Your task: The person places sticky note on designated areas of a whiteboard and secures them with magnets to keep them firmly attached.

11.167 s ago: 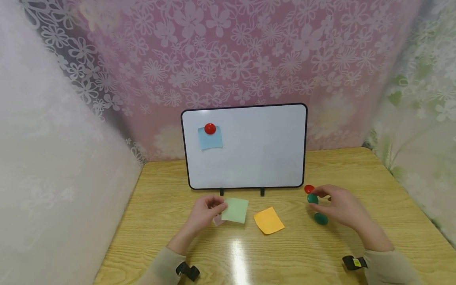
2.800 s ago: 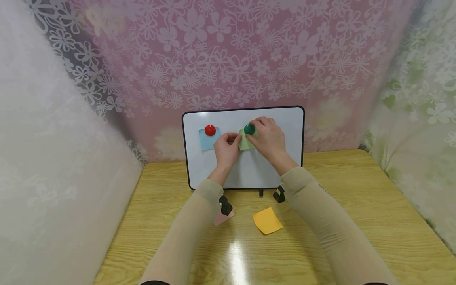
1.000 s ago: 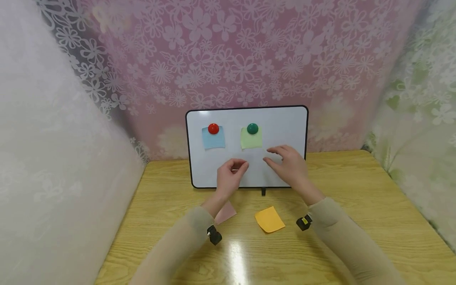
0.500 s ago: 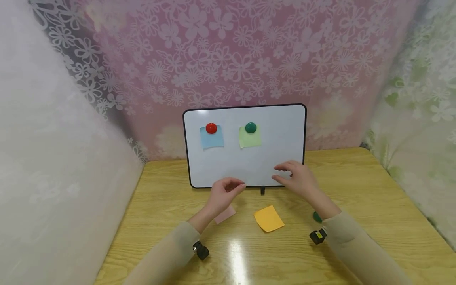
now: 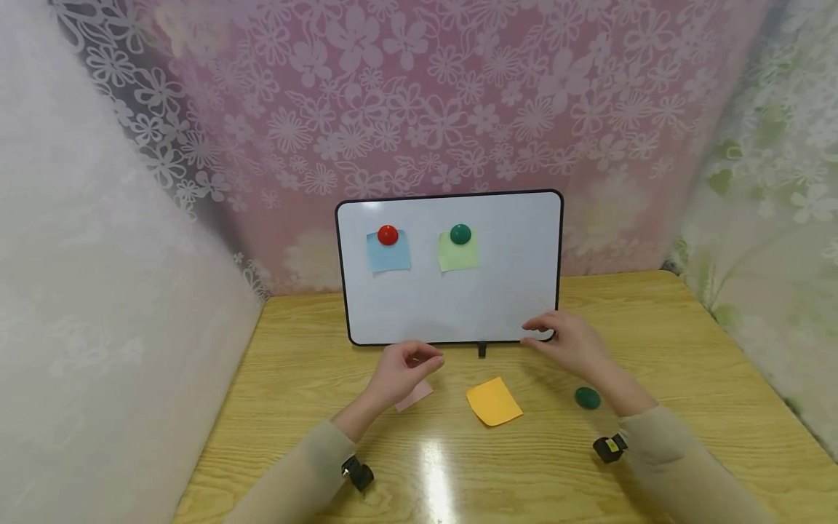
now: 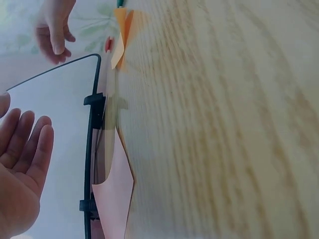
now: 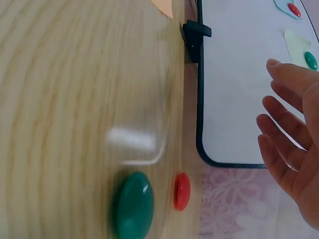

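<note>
My left hand holds nothing, its fingers loosely bent, just above a pink sticky note that it partly covers. In the left wrist view that pink note lies by the board's foot, one edge raised. My right hand, also holding nothing, hovers at the whiteboard's lower right corner with thumb and fingers apart. Near it on the table lie a green magnet and a red magnet, the red one hidden in the head view. An orange sticky note lies between the hands.
The whiteboard stands upright on small black feet. On it, a red magnet holds a blue note and a green magnet holds a light green note. A patterned wall rises behind the table.
The light green note and a green magnet went from the hands onto the board, right of the blue note. Both hands then let go and moved down and apart, towards the table.
</note>
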`<state>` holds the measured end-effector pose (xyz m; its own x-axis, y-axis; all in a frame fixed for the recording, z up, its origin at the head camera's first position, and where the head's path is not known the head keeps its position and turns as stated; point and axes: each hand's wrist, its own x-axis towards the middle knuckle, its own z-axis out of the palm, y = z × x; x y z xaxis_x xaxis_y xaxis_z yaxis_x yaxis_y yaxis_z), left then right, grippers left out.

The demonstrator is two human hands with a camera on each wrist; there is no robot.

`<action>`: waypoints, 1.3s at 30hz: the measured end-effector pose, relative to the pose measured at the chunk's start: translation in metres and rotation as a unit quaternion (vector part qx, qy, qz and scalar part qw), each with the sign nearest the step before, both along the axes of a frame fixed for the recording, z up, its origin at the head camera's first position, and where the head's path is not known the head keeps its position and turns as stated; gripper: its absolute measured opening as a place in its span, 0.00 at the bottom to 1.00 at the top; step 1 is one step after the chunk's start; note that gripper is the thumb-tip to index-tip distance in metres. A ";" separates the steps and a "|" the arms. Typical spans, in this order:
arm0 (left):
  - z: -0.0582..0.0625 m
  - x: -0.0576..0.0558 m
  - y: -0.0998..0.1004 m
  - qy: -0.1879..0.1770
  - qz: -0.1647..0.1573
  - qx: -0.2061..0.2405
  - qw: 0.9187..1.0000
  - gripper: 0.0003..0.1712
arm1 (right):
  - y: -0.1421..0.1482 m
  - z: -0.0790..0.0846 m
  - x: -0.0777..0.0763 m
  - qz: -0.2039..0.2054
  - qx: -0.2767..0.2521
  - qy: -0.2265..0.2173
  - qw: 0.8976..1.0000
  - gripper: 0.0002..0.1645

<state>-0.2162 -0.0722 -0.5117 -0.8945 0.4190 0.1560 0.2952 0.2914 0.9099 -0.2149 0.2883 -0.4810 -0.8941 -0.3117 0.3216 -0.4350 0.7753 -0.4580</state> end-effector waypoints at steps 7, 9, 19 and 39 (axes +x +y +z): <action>-0.005 0.002 -0.011 -0.011 -0.037 -0.032 0.999 0.17 | 0.017 -0.002 0.013 0.020 0.000 -0.028 0.999 0.14; -0.007 0.003 -0.014 -0.008 -0.052 -0.043 0.998 0.17 | 0.023 -0.002 0.017 0.027 0.003 -0.039 0.999 0.14; -0.012 0.006 -0.024 0.015 -0.107 -0.073 0.992 0.16 | 0.044 -0.008 0.027 0.038 0.017 -0.071 0.997 0.15; -0.018 0.008 -0.052 0.011 -0.073 -0.090 0.993 0.09 | 0.069 -0.018 0.035 0.022 0.049 -0.103 0.993 0.18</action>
